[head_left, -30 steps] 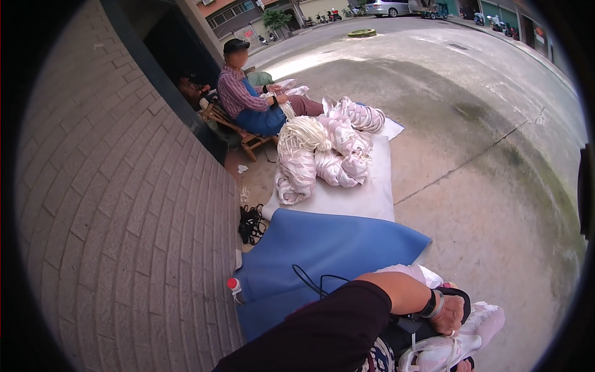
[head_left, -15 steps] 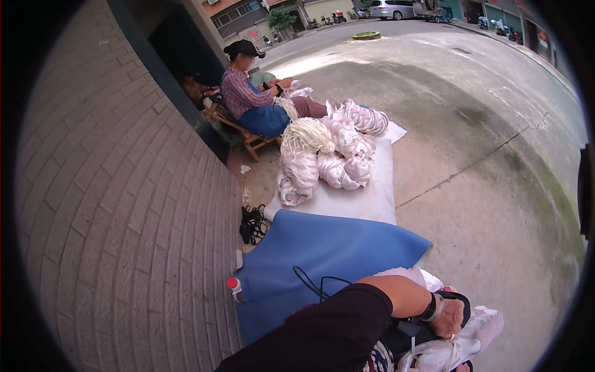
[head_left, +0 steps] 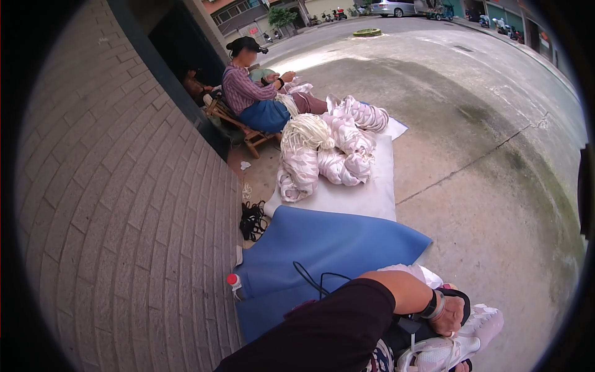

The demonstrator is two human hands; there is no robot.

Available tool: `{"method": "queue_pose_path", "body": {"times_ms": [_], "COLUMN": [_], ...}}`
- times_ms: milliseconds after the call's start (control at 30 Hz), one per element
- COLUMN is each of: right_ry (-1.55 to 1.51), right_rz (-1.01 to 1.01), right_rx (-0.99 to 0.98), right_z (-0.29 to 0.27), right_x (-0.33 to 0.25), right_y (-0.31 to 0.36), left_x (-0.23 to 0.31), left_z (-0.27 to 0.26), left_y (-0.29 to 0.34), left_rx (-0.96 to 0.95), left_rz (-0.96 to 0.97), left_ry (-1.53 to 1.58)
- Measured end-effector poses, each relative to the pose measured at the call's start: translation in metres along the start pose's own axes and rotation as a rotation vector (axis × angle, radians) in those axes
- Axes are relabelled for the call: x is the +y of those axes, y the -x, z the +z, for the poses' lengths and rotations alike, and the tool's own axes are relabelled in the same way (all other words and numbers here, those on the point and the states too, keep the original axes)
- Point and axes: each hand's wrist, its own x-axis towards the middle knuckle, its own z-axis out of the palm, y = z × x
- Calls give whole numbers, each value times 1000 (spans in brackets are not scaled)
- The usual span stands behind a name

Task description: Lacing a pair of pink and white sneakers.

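My left forearm, in a dark sleeve, reaches across from the lower left. My left hand [head_left: 449,317] is closed at the thin white lace [head_left: 455,347] of a pale pink-and-white shoe upper [head_left: 486,325], with a dark band and a light bracelet at its wrist. The fingertips are partly hidden by the hand itself. More pale fabric [head_left: 406,271] lies beyond the forearm. My right hand cannot be made out; a bit of skin with a black strap at the lower edge is too small to identify.
A blue sheet [head_left: 334,239] lies ahead, with bundled pale uppers [head_left: 297,170] on a white sheet [head_left: 378,204] beyond. A red-capped bottle [head_left: 233,280] and black cords [head_left: 252,221] sit by the brick wall [head_left: 136,217]. Another person [head_left: 251,93] sits on a wooden chair [head_left: 251,142].
The view has tilted slightly, so the sheets and bundles sit a little higher. My left hand stays at the upper. The seated person's hands have shifted a little.
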Motion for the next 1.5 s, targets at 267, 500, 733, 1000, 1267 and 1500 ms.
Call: {"method": "queue_pose_path", "body": {"times_ms": [267,500,733,1000,1267,1500], "right_ry": [0,24,53,-147,30,452], "right_rz": [-27,7,115,429,636,796], "right_rx": [13,3,90,311,552,-11], "right_z": [3,6,19,-2,-52,-40], "right_x": [5,7,-6,-21,10,26], "right_y": [2,12,16,13,52,78], "left_x": [1,4,-1,-17,50,96], "left_z": [-7,-4,5,-41,-96,-66], "left_y": [2,-7,16,25,-20,-33], "left_rx": [-28,47,234,238,438,209], "left_rz": [-13,42,-185,-442,48,275], "left_ry": [13,-10,148,376,-47,-204]}}
